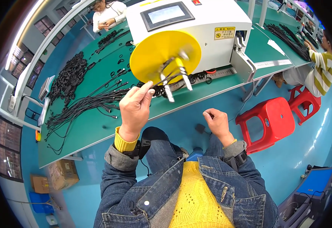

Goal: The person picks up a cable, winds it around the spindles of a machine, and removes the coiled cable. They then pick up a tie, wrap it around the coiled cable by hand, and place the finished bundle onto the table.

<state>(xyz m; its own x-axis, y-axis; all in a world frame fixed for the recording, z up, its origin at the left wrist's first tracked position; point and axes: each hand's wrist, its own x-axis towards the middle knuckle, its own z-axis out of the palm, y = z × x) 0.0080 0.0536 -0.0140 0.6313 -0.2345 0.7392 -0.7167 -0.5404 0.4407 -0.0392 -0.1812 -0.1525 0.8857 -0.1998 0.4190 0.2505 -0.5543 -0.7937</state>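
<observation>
Pinched between the thumb and fingers of my left hand [135, 108] is a black cable [159, 82]. It runs to the metal posts [167, 89] on the yellow disc [145, 57] of a white winding machine [215, 19]. The posts are smeared by motion, and cable lies around them. To the right, below the machine and past the table edge, my right hand [218, 123] hangs with its fingers curled in and nothing visible in them. Left of the disc, a bundle of long black cables [86, 108] lies across the green table [97, 131].
A heap of coiled black cables [69, 74] sits at the table's far left. Red stools [270, 121] stand on the floor to the right. One person [111, 15] sits beyond the table; another in a striped top [323, 68] works at far right. Cardboard boxes [63, 174] are lower left.
</observation>
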